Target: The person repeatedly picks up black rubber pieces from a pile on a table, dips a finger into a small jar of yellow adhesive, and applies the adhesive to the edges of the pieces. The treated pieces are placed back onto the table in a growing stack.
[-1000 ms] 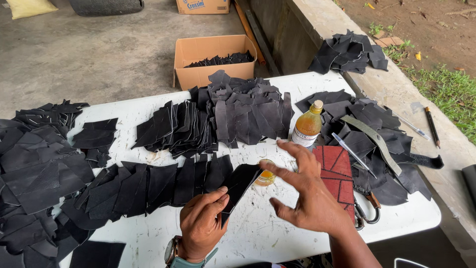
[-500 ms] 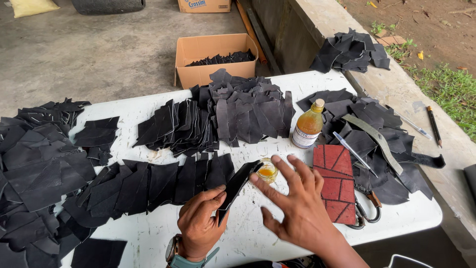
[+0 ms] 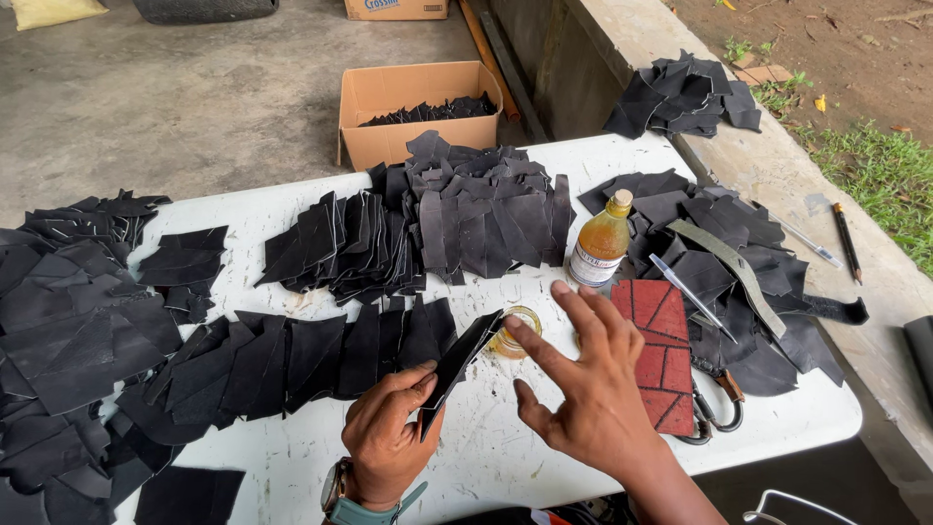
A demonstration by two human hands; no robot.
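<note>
**Black Piece Held Up Beside the Little Glue Cup**

The left hand (image 3: pixel 384 437) pinched a black leather piece (image 3: pixel 457 367) between thumb and fingers. It held the piece up on its edge, tilted, just left of the small glass cup (image 3: pixel 513 333). That way one face was turned toward the other hand, probably so it could be reached easily.

The right hand (image 3: pixel 588 389) was spread wide and held nothing. Its pointing finger (image 3: pixel 539 352) reached out right beside the cup, close to the top of the piece. The cup held something yellow and sat close by, likely so a finger could dip in fast.

Behind the cup stood a bottle (image 3: pixel 601 243) of amber liquid. Right of the cup lay a red tiled block (image 3: pixel 661 350). Scissors (image 3: pixel 714 413) peeked out from under the block's far side. Left of the cup, many black pieces lay in an overlapping row (image 3: pixel 292 360) on the white table (image 3: pixel 505 457), perhaps laid out in order. Far behind the cup sat a cardboard box (image 3: pixel 413 112) with more pieces.
</note>
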